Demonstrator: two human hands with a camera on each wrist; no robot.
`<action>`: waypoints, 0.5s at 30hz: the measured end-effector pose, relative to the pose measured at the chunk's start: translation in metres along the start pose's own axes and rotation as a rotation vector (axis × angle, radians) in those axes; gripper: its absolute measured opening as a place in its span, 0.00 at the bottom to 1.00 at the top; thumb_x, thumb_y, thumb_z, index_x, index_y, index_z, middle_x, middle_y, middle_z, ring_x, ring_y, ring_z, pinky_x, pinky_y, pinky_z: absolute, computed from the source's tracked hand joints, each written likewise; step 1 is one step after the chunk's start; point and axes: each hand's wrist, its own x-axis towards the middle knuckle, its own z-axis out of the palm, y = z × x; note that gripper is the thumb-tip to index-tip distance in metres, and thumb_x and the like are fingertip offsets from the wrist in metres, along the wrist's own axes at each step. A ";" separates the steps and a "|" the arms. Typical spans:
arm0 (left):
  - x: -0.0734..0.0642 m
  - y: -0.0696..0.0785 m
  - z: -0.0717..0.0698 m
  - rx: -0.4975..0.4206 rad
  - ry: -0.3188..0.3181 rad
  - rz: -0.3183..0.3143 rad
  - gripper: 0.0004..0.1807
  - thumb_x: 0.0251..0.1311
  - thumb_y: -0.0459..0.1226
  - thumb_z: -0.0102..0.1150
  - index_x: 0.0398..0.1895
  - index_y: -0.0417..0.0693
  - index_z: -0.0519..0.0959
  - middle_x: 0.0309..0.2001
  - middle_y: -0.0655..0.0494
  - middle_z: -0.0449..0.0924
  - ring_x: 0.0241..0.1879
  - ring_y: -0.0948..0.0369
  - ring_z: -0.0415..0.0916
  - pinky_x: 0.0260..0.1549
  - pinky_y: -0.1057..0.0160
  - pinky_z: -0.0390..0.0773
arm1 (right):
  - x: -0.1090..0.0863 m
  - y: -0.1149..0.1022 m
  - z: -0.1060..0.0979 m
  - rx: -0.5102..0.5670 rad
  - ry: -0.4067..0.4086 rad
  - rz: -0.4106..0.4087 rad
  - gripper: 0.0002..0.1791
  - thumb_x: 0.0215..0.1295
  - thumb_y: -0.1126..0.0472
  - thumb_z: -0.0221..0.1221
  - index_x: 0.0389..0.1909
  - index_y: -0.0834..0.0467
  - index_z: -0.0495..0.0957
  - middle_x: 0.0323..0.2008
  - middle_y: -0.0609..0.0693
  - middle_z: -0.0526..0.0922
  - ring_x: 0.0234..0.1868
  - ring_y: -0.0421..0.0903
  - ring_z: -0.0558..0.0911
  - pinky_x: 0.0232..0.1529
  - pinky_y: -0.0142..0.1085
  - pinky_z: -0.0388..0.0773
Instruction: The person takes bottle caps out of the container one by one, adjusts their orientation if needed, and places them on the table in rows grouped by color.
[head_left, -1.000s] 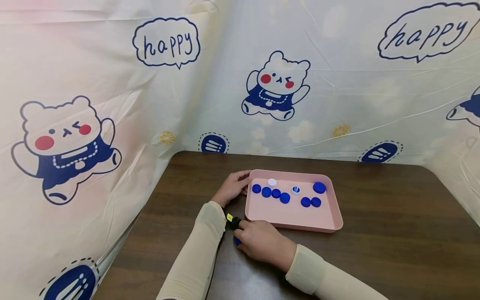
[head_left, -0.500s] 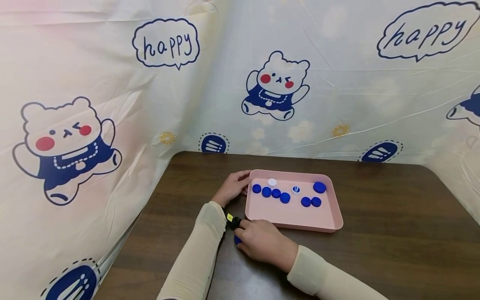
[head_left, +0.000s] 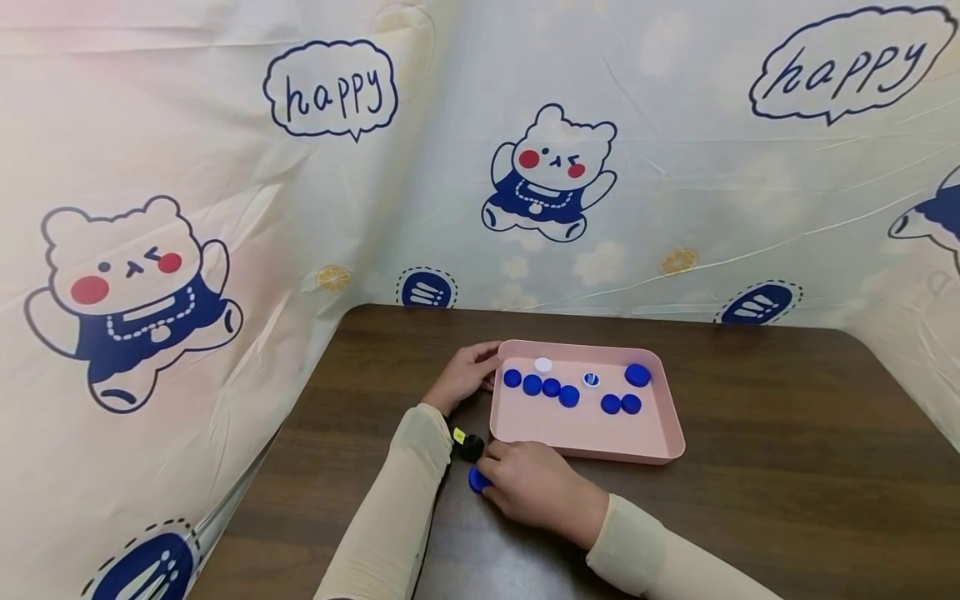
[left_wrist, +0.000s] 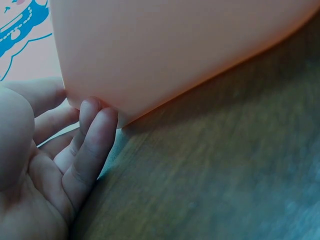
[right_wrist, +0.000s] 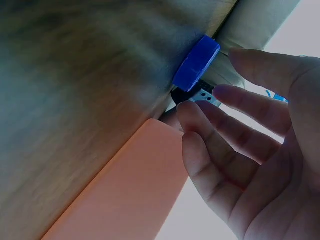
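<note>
A blue bottle cap (head_left: pixel 478 480) lies on the wooden table, left of the tray's near corner. My right hand (head_left: pixel 536 487) is just beside it. In the right wrist view the fingers are loosely bent and spread, with a gap between the thumb and the cap (right_wrist: pixel 197 63). My left hand (head_left: pixel 462 377) rests against the left end of the pink tray (head_left: pixel 585 446), and its fingertips touch the outer wall (left_wrist: pixel 150 50) at a corner. Several blue caps (head_left: pixel 569 396), a white one (head_left: pixel 543 365) and a white one with a blue print (head_left: pixel 591 380) lie in the tray.
A black round device (head_left: pixel 471 447) with a yellow label sits at the left wrist, close to the loose cap. A larger blue cap (head_left: pixel 637 375) lies in the tray's far right corner. Printed cloth (head_left: pixel 450 167) hangs behind the table (head_left: pixel 787 433).
My right hand has shifted slightly right, off the loose blue cap, so more of that cap shows. The left hand and tray stay where they were.
</note>
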 end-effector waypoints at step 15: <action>0.001 -0.002 -0.001 -0.020 -0.009 -0.031 0.21 0.70 0.42 0.54 0.65 0.53 0.74 0.44 0.49 0.80 0.34 0.53 0.78 0.34 0.58 0.82 | -0.025 0.012 -0.003 0.018 -0.009 0.034 0.11 0.63 0.54 0.65 0.43 0.53 0.82 0.35 0.44 0.80 0.30 0.38 0.78 0.33 0.34 0.79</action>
